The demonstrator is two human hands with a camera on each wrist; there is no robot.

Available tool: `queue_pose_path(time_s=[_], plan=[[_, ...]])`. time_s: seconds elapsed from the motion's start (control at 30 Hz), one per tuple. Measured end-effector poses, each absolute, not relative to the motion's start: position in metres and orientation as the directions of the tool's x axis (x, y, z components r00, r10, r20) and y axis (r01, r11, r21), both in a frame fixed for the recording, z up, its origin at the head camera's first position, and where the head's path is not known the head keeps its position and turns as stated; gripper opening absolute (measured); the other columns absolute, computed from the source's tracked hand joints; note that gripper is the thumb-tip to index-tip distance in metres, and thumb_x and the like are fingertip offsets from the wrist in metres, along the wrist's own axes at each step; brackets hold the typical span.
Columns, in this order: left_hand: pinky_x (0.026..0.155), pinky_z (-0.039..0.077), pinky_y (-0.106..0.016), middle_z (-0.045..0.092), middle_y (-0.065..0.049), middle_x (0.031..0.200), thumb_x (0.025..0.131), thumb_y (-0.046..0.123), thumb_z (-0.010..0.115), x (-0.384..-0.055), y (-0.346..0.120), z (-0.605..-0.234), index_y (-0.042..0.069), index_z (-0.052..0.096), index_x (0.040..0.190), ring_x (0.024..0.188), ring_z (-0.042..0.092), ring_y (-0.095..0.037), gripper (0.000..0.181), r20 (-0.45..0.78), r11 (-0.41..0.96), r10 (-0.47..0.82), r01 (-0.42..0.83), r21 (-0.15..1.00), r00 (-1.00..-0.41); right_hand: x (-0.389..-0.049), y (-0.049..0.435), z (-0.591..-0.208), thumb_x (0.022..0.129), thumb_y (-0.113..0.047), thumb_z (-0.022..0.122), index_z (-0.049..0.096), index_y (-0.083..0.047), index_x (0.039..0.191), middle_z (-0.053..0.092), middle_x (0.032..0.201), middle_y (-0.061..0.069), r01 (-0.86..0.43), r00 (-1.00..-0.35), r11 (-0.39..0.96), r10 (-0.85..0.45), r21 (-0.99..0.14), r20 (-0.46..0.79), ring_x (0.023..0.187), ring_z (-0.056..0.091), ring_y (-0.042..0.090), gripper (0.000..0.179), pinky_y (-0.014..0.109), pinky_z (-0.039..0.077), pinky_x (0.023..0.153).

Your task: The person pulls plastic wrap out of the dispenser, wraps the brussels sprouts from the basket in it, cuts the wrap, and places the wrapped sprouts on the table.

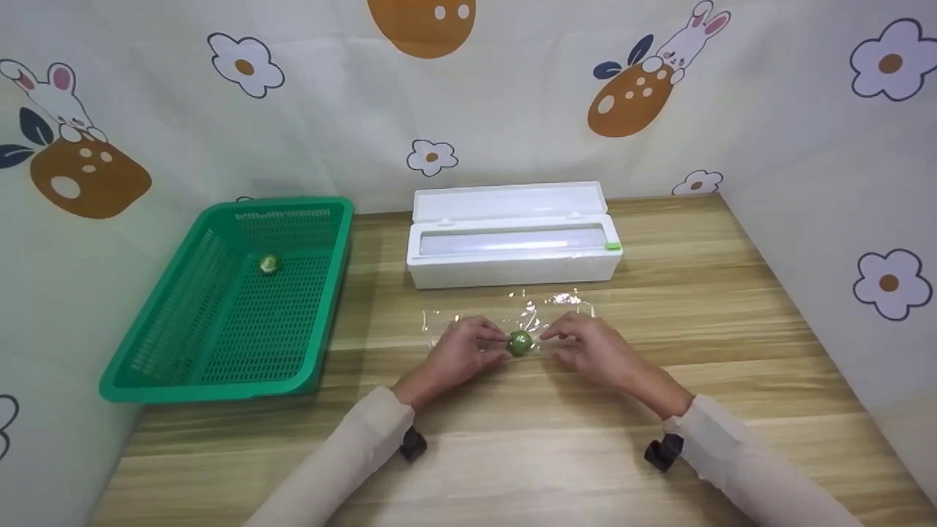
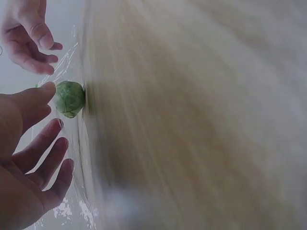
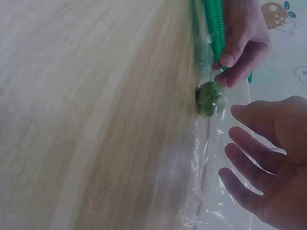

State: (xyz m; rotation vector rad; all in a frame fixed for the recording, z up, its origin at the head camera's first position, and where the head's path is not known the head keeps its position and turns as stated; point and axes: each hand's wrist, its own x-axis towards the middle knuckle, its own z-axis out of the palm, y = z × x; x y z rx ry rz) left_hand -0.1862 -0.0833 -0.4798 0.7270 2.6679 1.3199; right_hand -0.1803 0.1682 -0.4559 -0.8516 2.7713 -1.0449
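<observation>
A small green Brussels sprout (image 1: 520, 342) sits on the table with clear plastic film (image 1: 564, 298) spread about it. Glints show on the sprout (image 3: 211, 99) in the right wrist view; whether film covers it I cannot tell. My left hand (image 1: 467, 350) is at its left side, thumb and fingertips close to it, fingers relaxed. In the left wrist view those fingers (image 2: 50, 146) stand apart and grip nothing. On the sprout's other side is my right hand (image 1: 589, 347), loosely bent, with a small gap between its fingertips and the sprout.
Behind the film stands a white cling film box (image 1: 512, 272) with its lid raised and a green tab at its right end. A green plastic basket (image 1: 333, 293) on the left holds another sprout (image 1: 269, 264). Patterned cloth (image 1: 512, 95) hangs behind the wooden table (image 1: 732, 329).
</observation>
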Motion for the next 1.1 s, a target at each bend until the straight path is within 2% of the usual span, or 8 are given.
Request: queue_pose_path(time_s=[0.3, 0.5, 0.87, 1.1], plan=[[0.092, 0.054, -0.038, 0.074, -0.008, 0.102, 0.08, 0.013, 0.082, -0.193, -0.078, -0.483, 0.008, 0.078, 0.105, 0.097, 0.066, -0.021, 0.025, 0.072, 0.525, 0.418, 0.305, 0.794, -0.906, -0.185, 0.152, -0.462, 0.084, -0.013, 0.078, 0.072, -0.013, 0.117, 0.071, 0.11, 0.007, -0.496, -0.839, 0.67, -0.535, -0.553, 0.104, 0.1, 0.066, 0.025, 0.034, 0.045, 0.057, 0.09], [0.09, 0.056, -0.035, 0.074, -0.008, 0.102, 0.079, 0.011, 0.083, -0.197, -0.078, -0.483, 0.008, 0.078, 0.104, 0.097, 0.067, -0.021, 0.026, 0.059, 0.516, 0.413, 0.287, 0.807, -0.909, -0.188, 0.146, -0.464, 0.08, -0.02, 0.083, 0.071, -0.016, 0.116, 0.071, 0.109, 0.003, -0.451, -0.864, 0.702, -0.499, -0.551, 0.072, 0.098, 0.066, 0.022, 0.038, 0.046, 0.056, 0.089], [0.089, 0.056, -0.037, 0.075, -0.01, 0.102, 0.077, 0.011, 0.084, -0.202, -0.078, -0.487, 0.005, 0.076, 0.104, 0.096, 0.069, -0.025, 0.029, 0.119, 0.516, 0.434, 0.354, 0.78, -0.893, -0.194, 0.136, -0.467, 0.076, -0.017, 0.086, 0.07, -0.016, 0.11, 0.07, 0.108, 0.001, -0.399, -0.895, 0.725, -0.44, -0.562, 0.067, 0.1, 0.066, 0.022, 0.038, 0.044, 0.055, 0.092], [0.091, 0.057, -0.039, 0.076, -0.01, 0.104, 0.076, 0.013, 0.086, -0.203, -0.076, -0.486, 0.004, 0.073, 0.105, 0.098, 0.07, -0.025, 0.033, 0.087, 0.5, 0.442, 0.326, 0.803, -0.893, -0.2, 0.132, -0.469, 0.078, -0.014, 0.085, 0.068, -0.015, 0.101, 0.07, 0.096, -0.001, -0.373, -0.907, 0.716, -0.414, -0.59, 0.071, 0.087, 0.064, 0.017, 0.028, 0.037, 0.056, 0.081]])
